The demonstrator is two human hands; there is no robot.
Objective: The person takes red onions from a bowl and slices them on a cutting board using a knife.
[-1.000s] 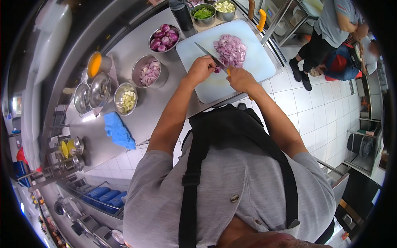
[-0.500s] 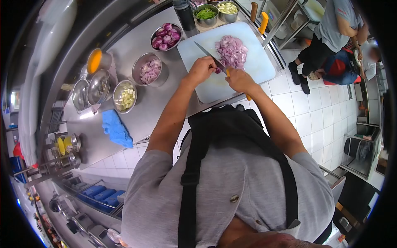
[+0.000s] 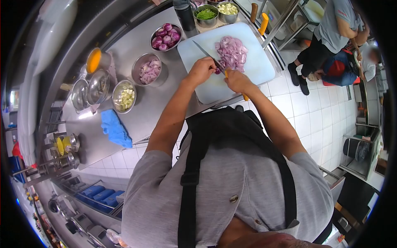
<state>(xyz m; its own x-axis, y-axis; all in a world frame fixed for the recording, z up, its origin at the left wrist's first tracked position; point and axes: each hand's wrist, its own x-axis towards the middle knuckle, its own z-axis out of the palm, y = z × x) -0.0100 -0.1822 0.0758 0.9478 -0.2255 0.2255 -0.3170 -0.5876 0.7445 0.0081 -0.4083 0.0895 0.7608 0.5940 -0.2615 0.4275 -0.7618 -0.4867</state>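
My right hand (image 3: 238, 81) is closed round the yellow handle of a kitchen knife (image 3: 204, 50), whose blade points up and to the left over the white cutting board (image 3: 260, 68). My left hand (image 3: 202, 71) is closed, its fingertips holding a purple onion piece (image 3: 217, 71) against the board beside the blade. Just beyond the knife lies a pile of sliced onion (image 3: 232, 53). To the left stand a bowl of whole peeled onions (image 3: 167, 38) and a steel pot of onion slices (image 3: 149, 72).
A bowl of pale cubes (image 3: 125, 97) and a blue cloth (image 3: 115, 128) are on the steel table at left. Behind the board stand a dark bottle (image 3: 184, 15) and a bowl of chopped greens (image 3: 206, 14). Another person (image 3: 331, 41) stands at the right.
Little differs. The knife and my right hand have shifted slightly left; my left hand stays at the onion piece.
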